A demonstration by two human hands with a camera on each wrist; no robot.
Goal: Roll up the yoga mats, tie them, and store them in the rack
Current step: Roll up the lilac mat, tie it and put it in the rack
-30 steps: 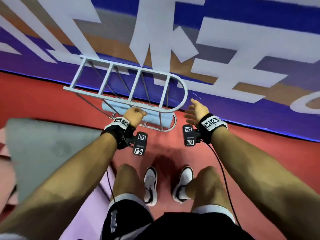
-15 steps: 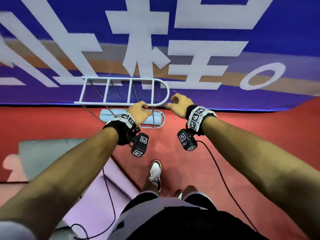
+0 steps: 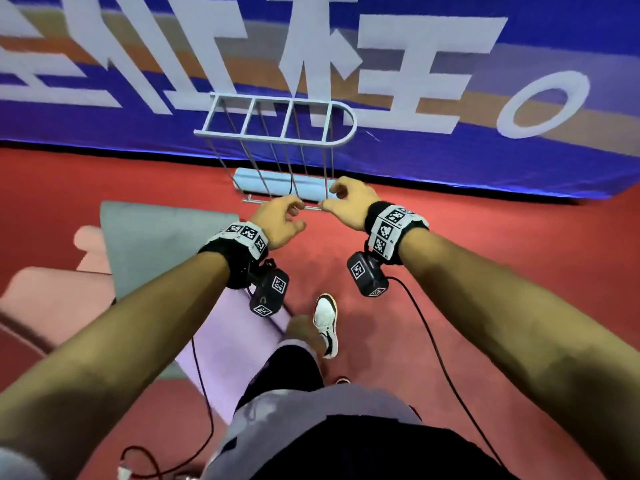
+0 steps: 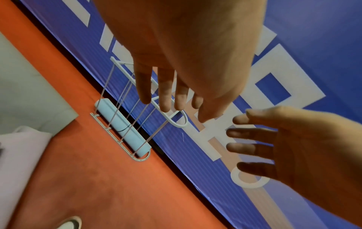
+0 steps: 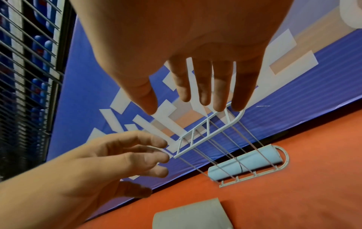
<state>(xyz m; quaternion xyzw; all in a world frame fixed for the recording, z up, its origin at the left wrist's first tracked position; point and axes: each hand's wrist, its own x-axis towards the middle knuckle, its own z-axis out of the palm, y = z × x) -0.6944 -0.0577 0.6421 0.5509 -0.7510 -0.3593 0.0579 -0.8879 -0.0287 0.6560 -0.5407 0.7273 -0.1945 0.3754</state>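
Observation:
A white wire rack [image 3: 277, 133] stands on the red floor against the blue banner. One rolled light-blue mat [image 3: 277, 187], with a dark tie round it, lies in the rack's bottom [image 4: 121, 128] [image 5: 245, 162]. My left hand [image 3: 282, 220] and right hand [image 3: 346, 202] hover side by side in front of the rack, above the floor. Both hold nothing. In the wrist views the fingers [image 4: 166, 93] [image 5: 203, 86] are loosely spread and clear of the rack's top rail. A grey mat [image 3: 162, 244], a lilac mat [image 3: 235, 348] and a pink mat [image 3: 45, 306] lie flat to my left.
The blue banner [image 3: 450, 64] with large white characters rises behind the rack. A dark wire shelf [image 5: 25, 77] stands beyond its far end. My white shoe [image 3: 325, 323] is on the red floor [image 3: 485, 306]. Cables hang from both wrist cameras.
My left hand has let go of the rack's top rail. Both hands have drawn back from the rack, and I have risen and stepped away from it.

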